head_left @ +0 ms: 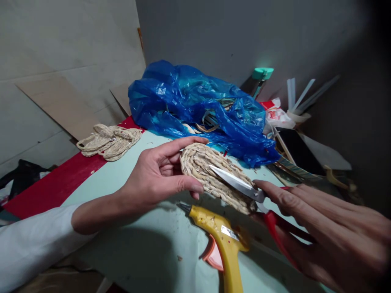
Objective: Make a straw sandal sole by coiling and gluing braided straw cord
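My left hand [159, 173] grips one end of an oval sole of coiled, braided straw [203, 162], thumb on the near edge and fingers at the far side. In my right hand [320, 219] is a pair of scissors [236, 183] with red handles. The blades lie over the straw sole and point toward my left hand; they look nearly closed. Fingers of my right hand also reach the sole's right end. Below it, a yellow glue gun [221, 234] with an orange trigger lies on the table, nozzle to the left.
A braided straw slipper-like piece [117, 142] lies at the table's left. Behind sits a crumpled blue plastic bag [195, 93] with straw strips inside. At right are a cup [298, 118] of glue sticks and a dark flat device [301, 150]. Walls enclose the back.
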{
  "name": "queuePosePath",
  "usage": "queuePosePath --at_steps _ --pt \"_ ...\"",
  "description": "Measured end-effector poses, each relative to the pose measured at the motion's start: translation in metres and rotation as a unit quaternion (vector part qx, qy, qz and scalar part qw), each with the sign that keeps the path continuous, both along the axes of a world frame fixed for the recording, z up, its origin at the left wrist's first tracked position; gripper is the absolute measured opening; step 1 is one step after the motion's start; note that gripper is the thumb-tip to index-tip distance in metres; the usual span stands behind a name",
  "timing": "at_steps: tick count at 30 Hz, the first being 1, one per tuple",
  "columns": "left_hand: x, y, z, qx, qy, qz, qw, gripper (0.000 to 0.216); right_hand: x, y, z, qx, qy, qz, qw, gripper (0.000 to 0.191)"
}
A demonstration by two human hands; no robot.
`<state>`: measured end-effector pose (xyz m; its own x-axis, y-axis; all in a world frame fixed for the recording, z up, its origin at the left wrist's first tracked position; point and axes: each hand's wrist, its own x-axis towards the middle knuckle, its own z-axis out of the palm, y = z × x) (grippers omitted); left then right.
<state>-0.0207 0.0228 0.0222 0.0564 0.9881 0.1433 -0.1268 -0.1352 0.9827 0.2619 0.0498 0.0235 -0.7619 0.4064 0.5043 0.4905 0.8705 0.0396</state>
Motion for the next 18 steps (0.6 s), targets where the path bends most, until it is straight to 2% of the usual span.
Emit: queuePosePath --at_steps 4,8,13,18 --pt "-0.001 0.0 0.0 0.015 -0.002 0.012 1.0 0.058 0.004 0.004 -0.008 -0.007 0.012 0.015 1.0 0.049" --pt "0.0 -0.001 0.001 0.023 -0.015 0.029 0.999 0.056 0.013 0.006 -0.015 0.006 0.061 -0.046 0.997 0.039" --pt "0.003 0.001 0.001 0.022 -0.03 0.032 0.999 0.056 0.011 0.003 -0.011 -0.047 0.097 -0.11 0.988 0.031" --pt "0.004 0.001 0.002 0.024 -0.028 0.042 0.998 0.055 0.013 0.001 -0.004 -0.078 0.089 -0.174 0.978 0.035"
